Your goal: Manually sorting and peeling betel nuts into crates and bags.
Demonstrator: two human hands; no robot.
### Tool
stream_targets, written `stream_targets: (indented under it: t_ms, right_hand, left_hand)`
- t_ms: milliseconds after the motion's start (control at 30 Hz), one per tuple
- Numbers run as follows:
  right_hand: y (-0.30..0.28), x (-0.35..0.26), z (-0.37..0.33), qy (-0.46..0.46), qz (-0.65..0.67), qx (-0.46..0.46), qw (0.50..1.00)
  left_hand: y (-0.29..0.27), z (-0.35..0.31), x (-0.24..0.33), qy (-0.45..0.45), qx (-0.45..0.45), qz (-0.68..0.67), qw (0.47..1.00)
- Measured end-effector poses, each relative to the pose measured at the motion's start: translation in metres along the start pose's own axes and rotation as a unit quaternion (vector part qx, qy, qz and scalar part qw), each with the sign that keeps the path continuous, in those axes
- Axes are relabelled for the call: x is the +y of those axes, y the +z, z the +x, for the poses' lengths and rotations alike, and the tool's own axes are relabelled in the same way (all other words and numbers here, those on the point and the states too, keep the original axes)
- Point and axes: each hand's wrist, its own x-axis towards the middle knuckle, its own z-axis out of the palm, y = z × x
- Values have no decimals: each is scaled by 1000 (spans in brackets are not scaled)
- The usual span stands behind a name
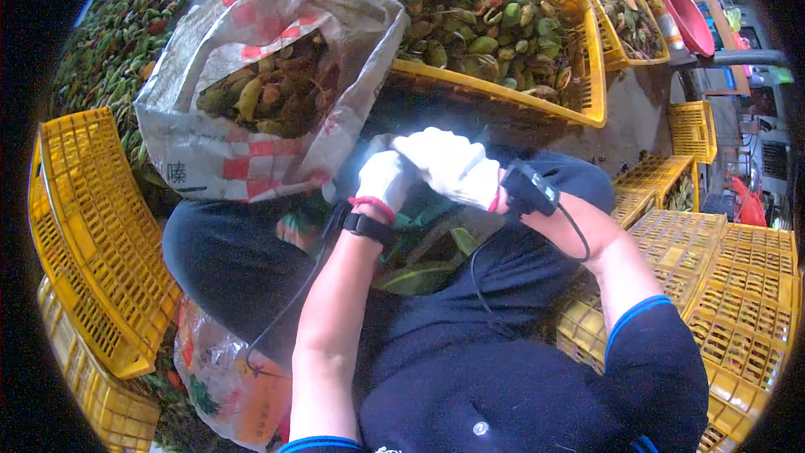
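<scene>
Both my hands wear white gloves and meet in front of my lap. My left hand (383, 179) is curled, with a black band and cable at the wrist. My right hand (449, 165) lies over it, fingers closed, a black device strapped at its wrist. The glare hides what is between the gloves. Green leaves or pods (415, 273) lie in my lap below them. A yellow crate (592, 75) full of green and brown pods stands just beyond the hands.
A red-and-white woven sack (226, 159) of pods stands open at the left. Empty yellow crates stand at the left (88, 235) and right (738, 285). A second filled crate (625, 8) and a red basin (688, 13) are far right. A plastic bag (222, 369) lies by my knee.
</scene>
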Motion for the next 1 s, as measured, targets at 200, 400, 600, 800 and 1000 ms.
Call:
stream_targets:
  t_ms: [200, 400, 600, 800, 1000]
  right_hand:
    - [-5, 44, 10, 40, 186, 55, 980]
    - [-23, 66, 22, 67, 183, 49, 980]
    - [-10, 37, 21, 22, 140, 99, 985]
    - [-7, 24, 27, -7, 131, 77, 988]
    - [-30, 27, 30, 5, 123, -14, 992]
  left_hand:
    - [19, 24, 76, -314, 25, -192, 929]
    - [24, 27, 93, -302, 21, -206, 930]
    - [24, 21, 77, -270, 83, -89, 955]
    - [24, 12, 53, -324, 71, -248, 910]
    - [22, 17, 100, -306, 39, -117, 944]
